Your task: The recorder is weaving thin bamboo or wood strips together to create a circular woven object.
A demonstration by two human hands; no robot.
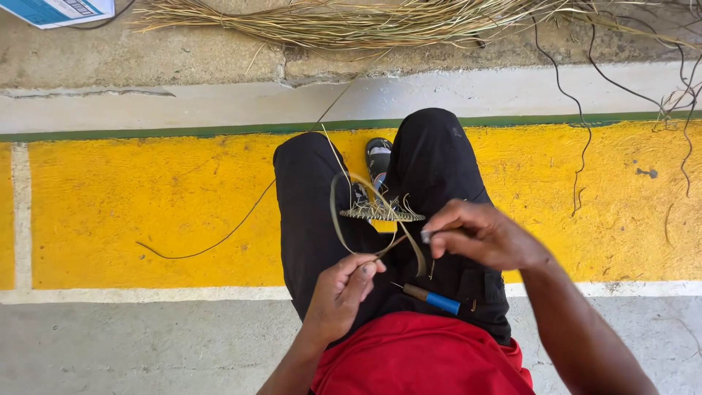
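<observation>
From the head view, the person sits with black-trousered knees (pixel 322 212) over a yellow floor (pixel 146 212). The left hand (pixel 342 289) is pinched shut on the tail of a strip (pixel 338 219) that loops up and round to a small woven piece (pixel 382 213) lying flat above the knees. The right hand (pixel 479 234) is closed too, fingertips gripping a fibre end beside that piece. The piece lies just ahead of both hands, its long axis running left to right; the right hand is nearer. A blue-handled tool (pixel 433 298) rests on the lap between the wrists. A grass bundle (pixel 351 22) lies further off.
</observation>
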